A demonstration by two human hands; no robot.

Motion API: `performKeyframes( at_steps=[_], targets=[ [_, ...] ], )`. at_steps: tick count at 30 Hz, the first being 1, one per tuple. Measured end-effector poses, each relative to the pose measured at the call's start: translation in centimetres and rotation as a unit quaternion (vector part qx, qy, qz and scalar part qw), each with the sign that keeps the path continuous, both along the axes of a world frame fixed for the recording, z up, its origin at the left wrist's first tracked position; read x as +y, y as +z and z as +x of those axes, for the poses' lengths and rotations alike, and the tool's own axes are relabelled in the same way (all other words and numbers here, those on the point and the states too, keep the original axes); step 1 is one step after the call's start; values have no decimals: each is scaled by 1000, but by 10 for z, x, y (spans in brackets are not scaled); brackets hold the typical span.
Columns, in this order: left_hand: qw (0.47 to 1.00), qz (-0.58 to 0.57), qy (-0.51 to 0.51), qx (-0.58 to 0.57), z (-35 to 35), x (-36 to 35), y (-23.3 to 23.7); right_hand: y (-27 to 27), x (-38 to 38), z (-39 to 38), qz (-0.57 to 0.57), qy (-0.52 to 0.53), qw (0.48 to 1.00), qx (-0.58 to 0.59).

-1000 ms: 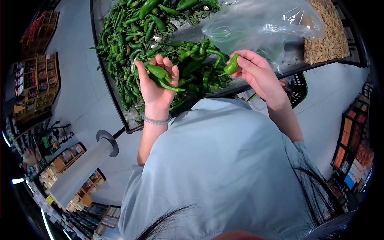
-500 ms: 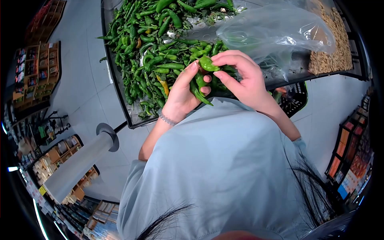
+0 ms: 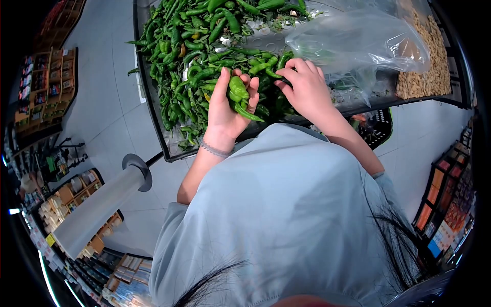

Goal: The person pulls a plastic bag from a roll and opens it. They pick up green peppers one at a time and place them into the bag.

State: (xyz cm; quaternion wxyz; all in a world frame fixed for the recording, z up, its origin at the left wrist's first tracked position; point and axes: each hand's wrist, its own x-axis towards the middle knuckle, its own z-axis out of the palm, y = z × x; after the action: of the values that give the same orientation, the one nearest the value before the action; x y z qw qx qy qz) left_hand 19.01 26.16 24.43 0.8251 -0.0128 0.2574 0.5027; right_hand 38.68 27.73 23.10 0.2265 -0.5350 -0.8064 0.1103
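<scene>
Bright, even store lighting, hardly any shadows. Heavy fisheye: black corners, shelves (image 3: 46, 97) bent and soft at the edges. Bit of glare on the plastic bag (image 3: 358, 41). Peppers (image 3: 179, 61) look sharp, hair (image 3: 215, 284) at the bottom's blurry.

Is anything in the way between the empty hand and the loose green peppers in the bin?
Nothing visible. The right hand touches the pile of long green peppers; the clear plastic bag lies beside it, not between.

A bin of tan nuts (image 3: 432, 77) lies at right, a bag roll (image 3: 97, 212) lower left, shelves (image 3: 43, 92) beyond.
</scene>
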Motion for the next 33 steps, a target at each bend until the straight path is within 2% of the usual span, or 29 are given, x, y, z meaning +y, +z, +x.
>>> performKeyframes(
  at_steps=[6,9,12,18,19,22,26,32,33],
  targets=[
    [995,3,-4,-97,-7,3,-7,8,3,-5,42,-2,999,19],
    [992,-8,3,-124,-4,3,-5,6,5,-5,22,0,1000,22],
    [992,3,11,-125,-3,3,-3,2,8,-5,19,-2,999,27],
    [1000,13,5,2,-5,1,-1,13,5,1,18,-22,994,105],
    [1000,18,2,3,-4,1,-3,13,5,-1,43,-26,995,88],
    [1000,6,9,25,-2,-4,-7,9,5,-5,8,-29,1000,10],
    [999,9,-9,45,-3,-8,-11,4,10,-13,13,-46,999,-24],
    [999,39,-14,-29,-11,-12,-19,12,9,-6,41,-64,994,81],
    [998,39,-13,-37,-12,-12,-19,21,7,-4,6,-76,993,90]
  ],
)
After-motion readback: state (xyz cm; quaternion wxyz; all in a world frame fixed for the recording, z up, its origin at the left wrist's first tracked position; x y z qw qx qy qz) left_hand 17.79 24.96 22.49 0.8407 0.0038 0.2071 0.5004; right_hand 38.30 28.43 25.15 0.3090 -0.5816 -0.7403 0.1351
